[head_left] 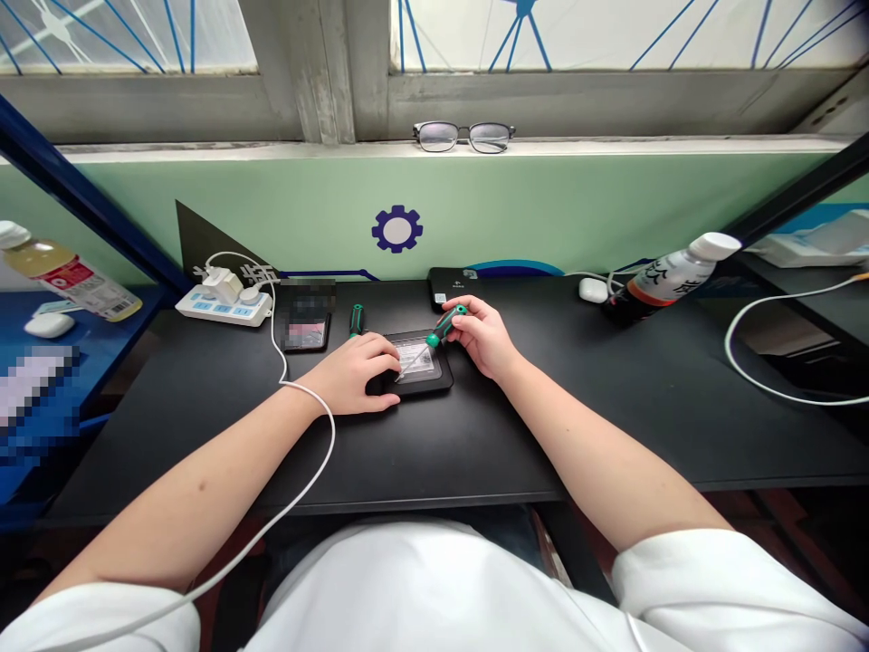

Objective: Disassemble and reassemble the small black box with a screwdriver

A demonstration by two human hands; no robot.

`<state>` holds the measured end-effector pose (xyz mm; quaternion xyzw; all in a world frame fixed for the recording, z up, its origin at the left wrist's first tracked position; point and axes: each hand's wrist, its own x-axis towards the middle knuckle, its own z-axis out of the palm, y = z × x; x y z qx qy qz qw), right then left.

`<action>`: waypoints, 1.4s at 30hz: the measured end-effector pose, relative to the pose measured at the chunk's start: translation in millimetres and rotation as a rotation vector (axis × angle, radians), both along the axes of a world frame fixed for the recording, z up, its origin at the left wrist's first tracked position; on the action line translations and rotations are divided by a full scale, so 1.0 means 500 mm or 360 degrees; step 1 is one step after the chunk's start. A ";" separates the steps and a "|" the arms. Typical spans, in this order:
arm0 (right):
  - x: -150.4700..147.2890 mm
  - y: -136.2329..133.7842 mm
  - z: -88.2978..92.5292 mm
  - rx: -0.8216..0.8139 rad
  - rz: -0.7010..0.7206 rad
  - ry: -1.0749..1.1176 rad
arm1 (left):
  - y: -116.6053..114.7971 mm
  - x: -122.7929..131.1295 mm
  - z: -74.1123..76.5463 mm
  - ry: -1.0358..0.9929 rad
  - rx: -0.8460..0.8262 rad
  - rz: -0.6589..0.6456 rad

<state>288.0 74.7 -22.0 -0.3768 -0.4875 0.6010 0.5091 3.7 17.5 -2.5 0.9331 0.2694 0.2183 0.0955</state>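
Observation:
A small black device (pixel 440 375) with a white label lies flat on the black desk (pixel 475 435). My left hand (pixel 357 371) rests on its left side, fingers curled over the edge, holding it down. My right hand (pixel 481 335) grips a green-handled screwdriver (pixel 441 326). The shaft slants down to the left, and its tip touches the label area. A second green-handled screwdriver (pixel 356 319) lies on the desk just behind my left hand.
A white power strip (pixel 224 303) with a cable (pixel 319 453) sits back left, a phone (pixel 307 328) beside it. A black box (pixel 448 281), white earbud case (pixel 593 290) and lying bottle (pixel 669 276) are behind. Glasses (pixel 463 136) rest on the sill.

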 end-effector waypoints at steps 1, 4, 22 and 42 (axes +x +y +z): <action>0.000 0.000 0.001 -0.0006 -0.0006 -0.0012 | 0.000 0.000 0.000 0.0005 -0.0003 0.0001; 0.001 0.000 0.005 -0.0024 -0.0045 -0.0059 | -0.001 0.001 0.000 0.0000 0.0010 -0.0005; -0.001 0.027 -0.019 0.0053 -0.0292 -0.0152 | -0.021 0.015 0.012 -0.0083 0.0304 -0.0179; -0.022 0.028 -0.026 0.0093 -0.0117 -0.0170 | -0.028 0.035 -0.004 0.0030 0.0293 -0.0056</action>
